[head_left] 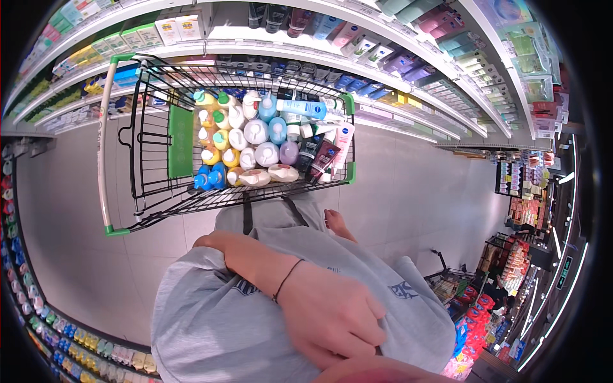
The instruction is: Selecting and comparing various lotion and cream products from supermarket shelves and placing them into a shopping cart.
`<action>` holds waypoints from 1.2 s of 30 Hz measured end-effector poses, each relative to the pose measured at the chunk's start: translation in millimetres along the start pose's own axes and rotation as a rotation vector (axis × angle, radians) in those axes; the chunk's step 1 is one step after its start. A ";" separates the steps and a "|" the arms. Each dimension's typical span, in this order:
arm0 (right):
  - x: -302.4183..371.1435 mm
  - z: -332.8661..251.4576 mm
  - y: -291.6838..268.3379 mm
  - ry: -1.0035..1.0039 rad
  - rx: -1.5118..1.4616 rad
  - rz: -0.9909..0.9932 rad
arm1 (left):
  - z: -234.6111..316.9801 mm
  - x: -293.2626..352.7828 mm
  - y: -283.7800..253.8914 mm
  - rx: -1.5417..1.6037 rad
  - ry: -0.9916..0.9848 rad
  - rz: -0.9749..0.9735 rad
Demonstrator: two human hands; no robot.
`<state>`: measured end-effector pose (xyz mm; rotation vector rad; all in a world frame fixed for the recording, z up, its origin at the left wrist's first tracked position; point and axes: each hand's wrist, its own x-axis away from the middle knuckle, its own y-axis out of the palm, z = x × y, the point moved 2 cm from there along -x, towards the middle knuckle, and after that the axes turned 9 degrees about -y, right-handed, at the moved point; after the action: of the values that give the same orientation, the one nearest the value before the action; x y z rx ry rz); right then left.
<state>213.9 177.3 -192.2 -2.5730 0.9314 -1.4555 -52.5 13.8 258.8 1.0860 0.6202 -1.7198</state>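
My left arm is folded across the grey T-shirt [249, 306], with a thin dark bracelet [284, 284] at the wrist. Close to the camera, my left hand [332, 316] has its fingers curled in, and whatever they grip is hidden. My right hand [334, 222] hangs low beside the body, fingers loosely bent, with nothing visible in it. Beyond it stands a black wire shopping cart [153, 210] with green corners. Pump bottles [257, 132], yellow bottles [211, 155], blue-capped bottles [211, 177], a light blue tube [300, 108] and dark tubes [324, 159] fill part of it.
Past the cart, a long white shelf [236, 48] holds tubes and boxes. Another shelf [83, 341] of bottles curves along the lower left. Grey tiled floor [408, 185] lies between them. At the far right are red packages [479, 313] and another cart [450, 284].
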 end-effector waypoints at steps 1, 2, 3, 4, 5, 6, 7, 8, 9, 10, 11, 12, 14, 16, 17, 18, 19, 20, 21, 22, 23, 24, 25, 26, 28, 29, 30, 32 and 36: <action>-1.0 -2.5 -0.1 -0.028 0.050 -0.013 | 2.0 0.4 -1.6 -0.021 -0.039 0.047; 1.8 -6.3 -0.6 -0.022 0.057 -0.013 | 3.8 2.2 -2.6 -0.020 -0.036 0.055; 0.5 -11.7 -1.7 -0.019 0.143 -0.049 | 3.9 3.2 -7.4 0.052 -0.043 0.041; 0.8 -16.4 -4.2 -0.017 0.228 -0.085 | 2.8 3.4 -9.9 0.124 -0.050 0.027; -1.7 -17.3 -7.2 -0.019 0.234 -0.084 | 1.1 5.6 -10.3 0.119 -0.045 0.028; -3.3 -17.5 -11.2 -0.004 0.137 -0.071 | -3.4 10.1 -9.2 0.205 -0.033 0.040; -5.7 -18.4 -16.6 0.011 0.038 -0.058 | -7.8 13.5 -9.9 0.292 -0.022 0.050; -10.3 -25.5 -20.9 0.007 0.043 -0.063 | -9.2 16.7 -12.4 0.284 -0.022 0.052; -11.3 -32.5 -27.2 -0.012 -0.001 -0.046 | -9.8 20.5 -12.6 0.277 -0.024 0.052; -13.5 -40.0 -33.7 -0.030 -0.045 -0.029 | -11.6 22.5 -12.9 0.270 -0.027 0.051; -14.1 -48.2 -40.6 -0.057 -0.059 -0.005 | -14.4 22.2 -11.7 0.275 -0.027 0.053; -15.8 -55.4 -47.7 -0.057 -0.061 -0.005 | -17.7 21.7 -14.5 0.279 -0.013 0.046; -18.4 -71.5 -69.6 -0.113 -0.016 0.006 | -22.2 17.5 -19.2 0.279 -0.001 0.035; -25.3 -88.1 -103.1 -0.212 0.044 0.041 | -28.4 10.6 -23.5 0.286 -0.097 0.065; -28.8 -95.8 -120.8 -0.262 0.064 0.062 | -31.7 5.8 -24.9 0.283 -0.102 0.066; -31.7 -105.9 -140.3 -0.310 0.044 0.119 | -36.1 -0.4 -26.6 0.296 -0.118 0.054; -38.6 -122.1 -157.0 -0.360 0.028 0.166 | -40.5 -5.6 -27.6 0.299 -0.138 0.048; -43.1 -142.5 -171.4 -0.410 0.026 0.192 | -47.4 -9.4 -28.6 0.298 -0.148 0.044; -46.9 -167.8 -183.3 -0.461 0.023 0.218 | -55.8 -13.0 -29.1 0.304 -0.159 0.024; -53.3 -190.2 -194.6 -0.517 0.019 0.230 | -65.4 -17.9 -29.8 0.313 -0.167 -0.001; -60.6 -211.1 -206.8 -0.572 0.017 0.238 | -76.6 -23.2 -28.8 0.311 -0.176 -0.008; -68.5 -232.0 -219.0 -0.633 0.011 0.249 | -87.9 -30.3 -28.0 0.323 -0.185 -0.015; -79.2 -254.8 -227.8 -0.697 0.002 0.259 | -98.2 -37.8 -29.3 0.332 -0.197 -0.024; -91.1 -276.7 -236.5 -0.749 0.005 0.257 | -108.4 -46.1 -31.2 0.327 -0.212 -0.037; -110.4 -324.6 -252.2 -0.862 0.142 0.294 | -129.7 -63.2 -34.1 0.320 -0.253 -0.021; -121.8 -345.2 -260.5 -0.944 0.278 0.385 | -140.9 -72.4 -34.8 0.320 -0.273 -0.029; -122.3 -371.9 -259.0 -1.017 0.275 0.361 | -151.1 -80.2 -34.8 0.302 -0.305 -0.029; -134.5 -415.1 -266.5 -1.238 0.400 0.434 | -172.4 -95.4 -35.8 0.282 -0.362 -0.036; -171.6 -475.4 -279.4 -1.509 0.667 0.520 | -213.6 -109.8 -33.6 0.236 -0.370 0.042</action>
<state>-93.8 612.5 30.2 -1.8241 0.5483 0.3837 12.7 247.3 252.0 0.8967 0.1637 -1.9275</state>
